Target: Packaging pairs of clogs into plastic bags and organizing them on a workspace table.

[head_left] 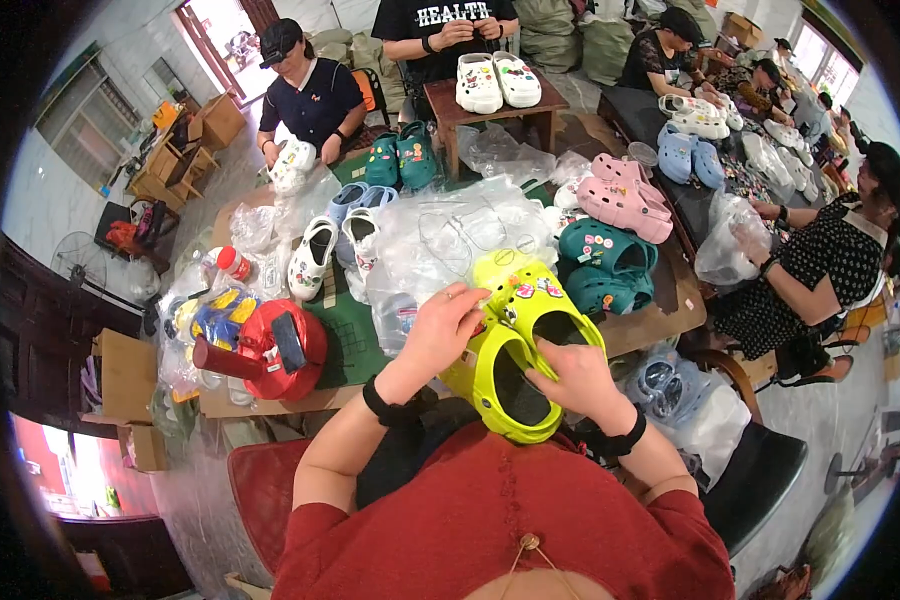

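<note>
A pair of lime-green clogs (503, 390) with colourful charms on the toes is held side by side at the table's near edge, toes pointing away from me. My left hand (438, 328) is closed at the left clog's upper, its fingertips by the charms; part of its grip is hidden. With fingers bent over the inner rims at the openings, my right hand (577, 378) grips the clogs. Just beyond the toes lies a clear plastic bag (440, 235). Teal clogs (610, 262) stand to the right of the pair.
A red round container (288, 350) with a phone (288, 342) on top is at left. White clogs (313, 258), pink clogs (625, 200) and blue clogs (690, 155) stand around. Several co-workers sit or stand beyond; one at right handles a plastic bag (732, 240). A black chair (760, 485) is at my right.
</note>
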`<state>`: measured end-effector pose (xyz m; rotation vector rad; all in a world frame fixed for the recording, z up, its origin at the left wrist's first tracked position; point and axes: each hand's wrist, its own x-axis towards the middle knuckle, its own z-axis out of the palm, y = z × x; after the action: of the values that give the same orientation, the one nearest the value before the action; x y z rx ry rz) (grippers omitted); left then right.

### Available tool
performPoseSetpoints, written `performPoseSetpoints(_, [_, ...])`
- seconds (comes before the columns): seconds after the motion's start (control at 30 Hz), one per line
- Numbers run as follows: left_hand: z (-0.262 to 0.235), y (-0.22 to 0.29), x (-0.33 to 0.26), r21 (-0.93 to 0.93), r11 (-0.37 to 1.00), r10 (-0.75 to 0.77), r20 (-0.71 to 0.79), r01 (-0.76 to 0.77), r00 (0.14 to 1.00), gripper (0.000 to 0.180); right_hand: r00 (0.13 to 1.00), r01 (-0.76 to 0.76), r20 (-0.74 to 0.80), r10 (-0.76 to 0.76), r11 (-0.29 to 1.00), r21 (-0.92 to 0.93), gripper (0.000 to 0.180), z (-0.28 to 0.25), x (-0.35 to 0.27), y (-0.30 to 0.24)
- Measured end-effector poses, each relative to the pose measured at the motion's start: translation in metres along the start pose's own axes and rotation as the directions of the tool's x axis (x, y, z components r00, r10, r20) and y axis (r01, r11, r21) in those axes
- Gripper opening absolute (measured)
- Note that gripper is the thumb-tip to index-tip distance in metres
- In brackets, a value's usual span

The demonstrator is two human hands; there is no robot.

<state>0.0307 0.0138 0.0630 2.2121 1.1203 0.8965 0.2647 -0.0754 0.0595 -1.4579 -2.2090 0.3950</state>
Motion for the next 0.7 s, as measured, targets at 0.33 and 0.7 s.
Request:
performPoseSetpoints(0.33, [-0.011,-0.030,-0.023,0.357,0.927,-0.020,-0.255,0.114,0.967,0.032,0.986,-0.111,-0.111,0.126,0.985,0.135,0.038,0.024,0.006,-0.006])
performPoseSetpoints(0.7, [-0.031,0.013,-0.034,0.146,0.905,-0.351,-0.277,0.401,0.894,0.047,0.951,-0.105,-0.272,0.149,0.980,0.168,0.025,0.045,0.033,-0.027])
